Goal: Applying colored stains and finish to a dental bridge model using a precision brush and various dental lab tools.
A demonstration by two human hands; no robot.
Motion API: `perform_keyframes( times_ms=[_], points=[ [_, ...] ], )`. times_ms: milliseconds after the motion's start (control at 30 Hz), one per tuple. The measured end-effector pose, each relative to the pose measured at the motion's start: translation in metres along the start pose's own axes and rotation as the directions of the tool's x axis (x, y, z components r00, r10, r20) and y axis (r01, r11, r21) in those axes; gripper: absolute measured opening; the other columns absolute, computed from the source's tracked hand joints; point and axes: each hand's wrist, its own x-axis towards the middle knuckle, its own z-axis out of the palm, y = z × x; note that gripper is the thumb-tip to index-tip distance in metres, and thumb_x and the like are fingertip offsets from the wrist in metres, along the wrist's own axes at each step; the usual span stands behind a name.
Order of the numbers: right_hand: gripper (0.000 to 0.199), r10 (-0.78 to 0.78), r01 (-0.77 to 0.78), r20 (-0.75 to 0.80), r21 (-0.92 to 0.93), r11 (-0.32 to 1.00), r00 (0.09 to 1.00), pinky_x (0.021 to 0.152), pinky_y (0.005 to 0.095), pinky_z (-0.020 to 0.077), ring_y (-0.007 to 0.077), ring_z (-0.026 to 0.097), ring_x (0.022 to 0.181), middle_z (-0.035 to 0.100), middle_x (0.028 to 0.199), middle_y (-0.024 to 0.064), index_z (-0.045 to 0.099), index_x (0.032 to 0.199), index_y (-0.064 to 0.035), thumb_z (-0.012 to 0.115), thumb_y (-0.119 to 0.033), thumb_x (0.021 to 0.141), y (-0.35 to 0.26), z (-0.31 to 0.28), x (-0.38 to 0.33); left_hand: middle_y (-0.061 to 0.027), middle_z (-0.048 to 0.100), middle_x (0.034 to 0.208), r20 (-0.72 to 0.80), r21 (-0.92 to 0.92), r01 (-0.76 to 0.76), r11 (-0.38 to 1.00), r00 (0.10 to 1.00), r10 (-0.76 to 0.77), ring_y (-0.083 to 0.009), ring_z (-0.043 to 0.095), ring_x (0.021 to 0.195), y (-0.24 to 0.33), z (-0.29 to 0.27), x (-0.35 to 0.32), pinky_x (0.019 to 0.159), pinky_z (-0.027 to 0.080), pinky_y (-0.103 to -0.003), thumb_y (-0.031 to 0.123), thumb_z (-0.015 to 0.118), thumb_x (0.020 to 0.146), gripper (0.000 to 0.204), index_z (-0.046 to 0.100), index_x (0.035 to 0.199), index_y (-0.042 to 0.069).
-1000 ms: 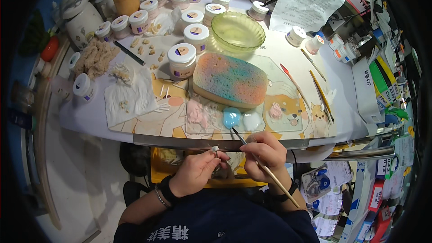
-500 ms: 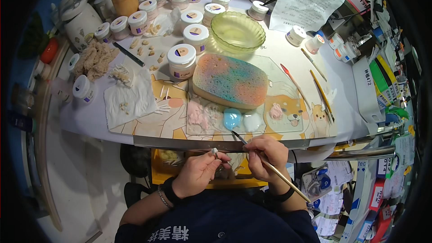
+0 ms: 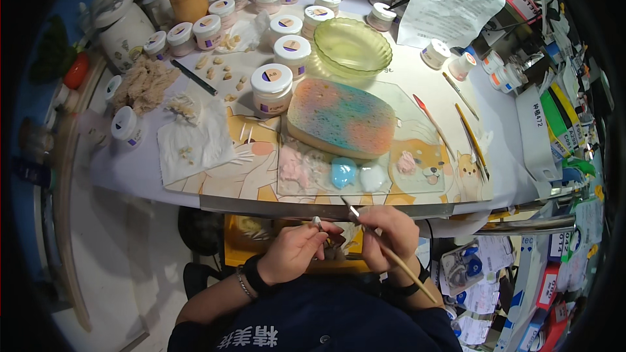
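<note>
Over the yellow drawer, my left hand (image 3: 292, 251) pinches a small white tooth-like piece (image 3: 317, 221), which seems to sit on a thin metal holder partly hidden by the fingers. My right hand (image 3: 390, 236) is closed round a brush (image 3: 409, 272) with a pale wooden handle. The dark tip of the brush points up and left, just short of the blue paste, and stays apart from the white piece. Beyond the table edge lies a clear glass slab (image 3: 424, 186) with pink paste (image 3: 295, 168), blue paste (image 3: 343, 173) and white paste (image 3: 373, 177). A mottled sponge (image 3: 342, 117) rests on it.
Several lidded jars (image 3: 272, 85) crowd the back and left. A green glass bowl (image 3: 352, 45) stands behind the sponge. Brushes (image 3: 471, 137) lie at right. A white tissue (image 3: 195, 150) with small pieces is at left. Below the table edge is a yellow drawer (image 3: 238, 257).
The brush tip has drawn back a little from the blue paste toward me, and the handle stands steeper. The whole view has shifted slightly. My left hand keeps its pinch.
</note>
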Motion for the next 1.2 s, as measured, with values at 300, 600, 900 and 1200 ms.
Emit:
perform_keyframes(
  times_ms=[300, 600, 900, 1200],
  points=[
    [0.02, -0.034, 0.013, 0.118, 0.175, 0.984, 0.992, 0.076, 0.0365, 0.0526, 0.0275, 0.06, 0.073, 0.053, 0.08, 0.0123, 0.06, 0.079, -0.0006, 0.059, 0.001, 0.059, -0.006, 0.018, -0.014, -0.0118, 0.061, 0.073, -0.024, 0.118, -0.099, 0.988, 0.994, 0.103, -0.0213, 0.062, 0.061, -0.004, -0.001, 0.0, 0.056, 0.047, -0.029, 0.011, 0.045, 0.093, 0.018, 0.057, 0.099, -0.001],
    [0.021, -0.006, -0.009, 0.101, 0.143, 0.99, 0.995, 0.066, 0.0314, 0.0512, 0.0277, 0.061, 0.074, 0.053, 0.082, 0.0137, 0.058, 0.079, 0.0, 0.058, 0.003, 0.058, -0.007, 0.018, -0.011, -0.0175, 0.06, 0.075, -0.062, 0.186, -0.111, 0.976, 0.99, 0.124, -0.0329, 0.061, 0.067, -0.004, 0.001, 0.0, 0.058, 0.047, -0.034, 0.008, 0.05, 0.089, 0.015, 0.056, 0.098, -0.002],
    [0.021, -0.004, -0.01, 0.105, 0.135, 0.991, 0.994, 0.061, 0.0302, 0.0496, 0.0248, 0.059, 0.069, 0.053, 0.081, 0.0126, 0.058, 0.079, -0.0006, 0.058, 0.003, 0.058, -0.007, 0.019, -0.012, -0.0108, 0.061, 0.074, -0.035, 0.263, -0.179, 0.948, 0.98, 0.195, -0.0163, 0.06, 0.061, -0.008, -0.002, 0.0, 0.057, 0.047, -0.026, 0.006, 0.045, 0.091, 0.021, 0.057, 0.107, -0.002],
    [0.02, -0.02, 0.01, 0.088, 0.117, 0.993, 0.996, 0.06, 0.0307, 0.0496, 0.0276, 0.058, 0.067, 0.052, 0.079, 0.0149, 0.056, 0.078, 0.0012, 0.056, 0.005, 0.059, -0.008, 0.018, -0.012, -0.0055, 0.06, 0.068, -0.015, 0.22, -0.148, 0.964, 0.988, 0.155, -0.0126, 0.059, 0.058, -0.007, -0.002, 0.001, 0.056, 0.046, -0.024, 0.012, 0.044, 0.094, 0.022, 0.056, 0.108, 0.0]
  ],
)
